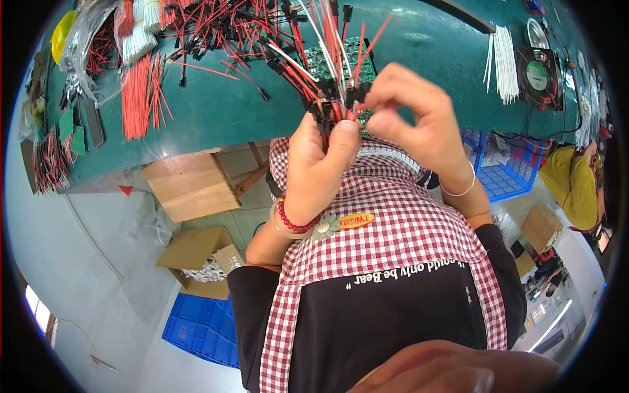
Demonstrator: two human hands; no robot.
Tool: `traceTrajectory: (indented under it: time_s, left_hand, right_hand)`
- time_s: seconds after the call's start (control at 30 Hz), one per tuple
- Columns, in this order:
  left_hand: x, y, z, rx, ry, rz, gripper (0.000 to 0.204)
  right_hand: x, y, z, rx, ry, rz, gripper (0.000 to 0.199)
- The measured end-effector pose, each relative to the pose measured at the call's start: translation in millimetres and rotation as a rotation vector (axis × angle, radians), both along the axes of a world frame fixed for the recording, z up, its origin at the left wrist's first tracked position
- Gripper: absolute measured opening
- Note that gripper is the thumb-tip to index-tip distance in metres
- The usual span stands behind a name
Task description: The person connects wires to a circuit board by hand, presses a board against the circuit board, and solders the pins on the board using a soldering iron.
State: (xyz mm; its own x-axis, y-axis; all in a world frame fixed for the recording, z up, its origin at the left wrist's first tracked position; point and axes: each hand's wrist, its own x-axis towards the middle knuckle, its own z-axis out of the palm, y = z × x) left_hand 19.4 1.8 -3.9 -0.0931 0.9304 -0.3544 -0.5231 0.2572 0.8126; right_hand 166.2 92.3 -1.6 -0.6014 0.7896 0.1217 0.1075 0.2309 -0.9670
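Observation:
Wrapped in the fingers of my left hand (321, 154) is a bundle of wires (335, 56), mostly red with some white and black. Black plug connectors cluster just above the thumb, and loose wire ends fan out over the table. Close at the bundle's right side is my right hand (413, 118), slightly blurred. Its fingers are bent, with thumb and index fingertip near each other by the connectors; whatever lies between them is too small to make out. Behind the bundle a green circuit board panel (367, 65) lies on the table, partly covered by the wires and hands.
On the green table (216, 124) lie a heap of red and black wires (216, 29), red wires (136, 98), white wires (503, 65) and a black fan (540, 77). Below are a wooden stool (190, 187), a cardboard box (190, 252) and blue crates (200, 327).

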Motion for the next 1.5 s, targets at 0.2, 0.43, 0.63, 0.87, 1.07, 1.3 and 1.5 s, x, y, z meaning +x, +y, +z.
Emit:
traceTrajectory:
  time_s: [0.2, 0.43, 0.63, 0.87, 1.07, 1.3, 1.5]
  left_hand:
    - [2, -3, -5, 0.021, 0.180, -0.031, 0.015]
    - [5, -5, -4, -0.003, -0.051, -0.109, 0.020]
    - [1, -5, -8, -0.021, 0.066, -0.091, 0.019]
    - [-13, -5, -10, -0.114, -0.510, -0.340, 0.022]
    - [-10, -9, -1, -0.116, -0.218, -0.162, 0.022]
    - [-30, -9, 1, 0.060, -0.162, 0.067, 0.018]
    - [-26, -11, -3, 0.016, -0.125, 0.012, 0.018]
  right_hand:
    - [10, 2, 0, -0.134, 0.140, -0.244, 0.005]
    - [8, -13, 2, -0.262, 0.146, -0.157, 0.008]
    - [13, -15, -1, 0.217, 0.073, -0.413, 0.009]
    - [19, -15, -3, -0.100, 0.194, 0.141, 0.012]
    - [15, -8, -19, 0.020, 0.085, -0.144, 0.010]
    - [2, 18, -62, 0.072, -0.067, -0.242, 0.009]
    - [-8, 22, -67, 0.139, -0.079, -0.212, 0.010]
